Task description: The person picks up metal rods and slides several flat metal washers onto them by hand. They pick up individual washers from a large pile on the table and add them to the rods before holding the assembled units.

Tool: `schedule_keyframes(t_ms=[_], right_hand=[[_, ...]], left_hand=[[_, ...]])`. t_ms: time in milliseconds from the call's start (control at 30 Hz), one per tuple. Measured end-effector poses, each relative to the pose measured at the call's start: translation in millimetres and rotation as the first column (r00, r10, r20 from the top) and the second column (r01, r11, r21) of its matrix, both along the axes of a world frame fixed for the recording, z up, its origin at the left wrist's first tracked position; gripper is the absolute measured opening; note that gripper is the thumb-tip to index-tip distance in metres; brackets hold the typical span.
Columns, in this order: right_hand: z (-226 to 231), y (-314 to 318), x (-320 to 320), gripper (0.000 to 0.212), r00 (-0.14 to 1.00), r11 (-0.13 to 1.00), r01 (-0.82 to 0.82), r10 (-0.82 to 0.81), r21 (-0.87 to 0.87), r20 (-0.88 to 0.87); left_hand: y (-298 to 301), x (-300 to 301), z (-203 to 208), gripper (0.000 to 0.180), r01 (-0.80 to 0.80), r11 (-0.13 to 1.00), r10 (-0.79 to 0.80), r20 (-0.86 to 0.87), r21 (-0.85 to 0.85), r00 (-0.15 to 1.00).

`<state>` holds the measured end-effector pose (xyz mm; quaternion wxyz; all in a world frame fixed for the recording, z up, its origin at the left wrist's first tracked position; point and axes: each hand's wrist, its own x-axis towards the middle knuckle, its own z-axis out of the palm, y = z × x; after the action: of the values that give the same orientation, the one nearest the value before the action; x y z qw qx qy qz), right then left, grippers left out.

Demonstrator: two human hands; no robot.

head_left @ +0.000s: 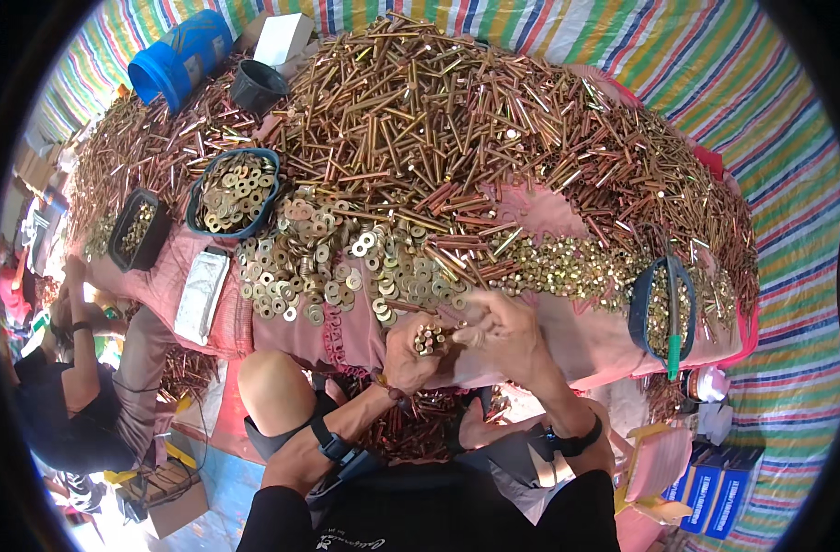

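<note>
My left hand (409,357) is closed round a bundle of metal bolts (430,339), their ends facing up. Close to its right side is my right hand (506,333), its fingers smeared by motion, so I cannot tell whether they hold anything. Just beyond both hands lies a heap of flat washers (342,267). A spread of small gold-coloured nuts (567,267) lies to the right of the washers. Behind them rises a large mound of long brass- and copper-coloured bolts (420,101). All rest on a pink cloth (567,336).
A blue basin (194,213) holds washers; a dark tray (125,230) holds small parts. At right stands a basin (637,313) of nuts with a green-handled tool (674,354). A blue bucket (162,78) and black pot (259,87) lie far left. Another person (80,386) sits at left.
</note>
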<state>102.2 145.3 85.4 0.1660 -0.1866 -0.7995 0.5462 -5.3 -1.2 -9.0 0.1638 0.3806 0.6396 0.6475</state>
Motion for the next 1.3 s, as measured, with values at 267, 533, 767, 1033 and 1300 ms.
schedule_keyframes(t_ms=[267,533,767,1033,1300], right_hand=[[6.6,-0.1,-10.8,0.027,0.989,0.975,-0.147,0.147,0.166,0.009],[-11.3,10.2,-12.7,0.027,0.974,0.975,-0.224,0.224,-0.003,0.03],[-2.8,18.2,-10.4,0.025,0.924,0.896,-0.368,0.383,0.248,-0.014],[13.3,36.5,-13.1,0.026,0.883,0.891,-0.225,0.357,-0.393,0.304],[-37.1,4.6,-34.7,0.02,0.948,0.956,-0.25,0.208,0.156,0.241]], left_hand=[[-2.7,-2.3,3.2,0.018,-0.048,0.999,0.047,-0.02,-0.008,0.999],[-3.4,-3.3,7.0,0.023,0.011,1.0,-0.011,0.03,-0.02,1.0],[-3.2,-1.3,5.4,0.018,-0.013,0.998,0.012,-0.016,-0.063,1.0],[-4.9,3.9,4.0,0.012,-0.022,0.999,0.031,0.186,-0.048,0.982],[-16.4,-13.3,27.8,0.014,-0.347,0.935,0.301,0.362,0.069,0.882]])
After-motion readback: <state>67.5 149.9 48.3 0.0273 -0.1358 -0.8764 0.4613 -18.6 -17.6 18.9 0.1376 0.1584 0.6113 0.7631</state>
